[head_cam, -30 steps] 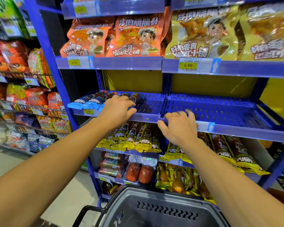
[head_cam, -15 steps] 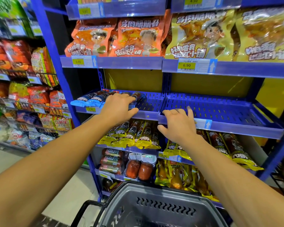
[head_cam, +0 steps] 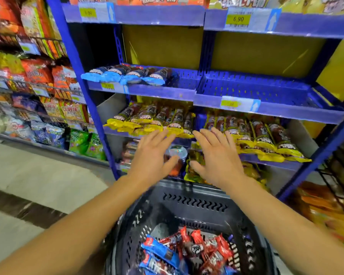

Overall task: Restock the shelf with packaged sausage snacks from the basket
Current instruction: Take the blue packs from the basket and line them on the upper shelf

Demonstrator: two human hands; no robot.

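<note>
A dark grey plastic basket (head_cam: 191, 203) stands below me, holding several blue and red sausage snack packs (head_cam: 189, 253). On the blue shelf (head_cam: 167, 91) lie a few blue-wrapped sausage packs (head_cam: 127, 75) at its left end; the right section (head_cam: 266, 90) is bare. My left hand (head_cam: 151, 155) and my right hand (head_cam: 216, 157) hover side by side above the basket's far rim, in front of the lower shelves. Both have fingers spread and hold nothing.
Yellow-wrapped sausage packs (head_cam: 262, 137) fill the shelf below. Bagged snacks (head_cam: 48, 80) crowd racks on the left. A black wire rack (head_cam: 338, 175) stands at the right edge. Grey floor (head_cam: 38, 175) lies to the left of the basket.
Both hands have left the blue shelf's front edge and dropped toward the basket with fingers spread. The view has tilted down, so the basket's contents now show.
</note>
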